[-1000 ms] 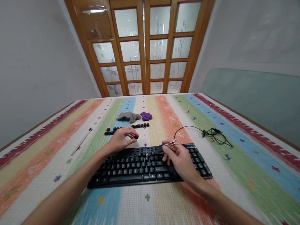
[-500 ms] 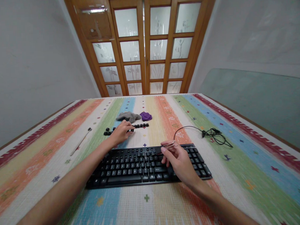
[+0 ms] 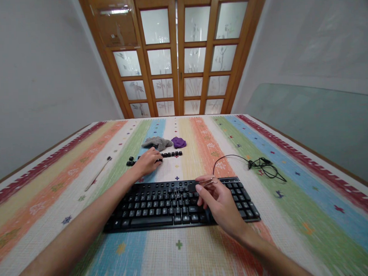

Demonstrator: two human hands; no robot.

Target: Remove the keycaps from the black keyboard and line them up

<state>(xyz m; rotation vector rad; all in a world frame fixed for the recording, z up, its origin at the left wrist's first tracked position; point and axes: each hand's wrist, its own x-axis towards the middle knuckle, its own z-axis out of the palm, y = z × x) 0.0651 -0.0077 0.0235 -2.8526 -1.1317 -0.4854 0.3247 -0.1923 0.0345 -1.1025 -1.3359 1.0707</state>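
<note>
A black keyboard [image 3: 153,221] lies across the near part of the table. My right hand [image 3: 218,199] is over its right half, closed around a keycap puller [image 3: 193,187] with a dark handle and thin wire loops. The wires point left over the keys. Farther off, my left hand [image 3: 150,161] reaches to a row of loose black keycaps [image 3: 174,154]. Its fingers are pinched at a keycap [image 3: 159,159], partly hidden beneath the fingertips. More loose keycaps [image 3: 130,161] show left of that hand.
Behind the keycaps sit a grey cloth [image 3: 157,143] and a purple lump [image 3: 179,142]. A thin brush [image 3: 97,174] lies at left. The tangled black cable [image 3: 265,163] spreads at right. All rest on a striped tablecloth [image 3: 203,250]; wooden doors [image 3: 179,82] stand beyond.
My left hand has shifted slightly left along the loose keycaps. My right hand, with the keycap puller, has tilted a little and moved slightly left.
</note>
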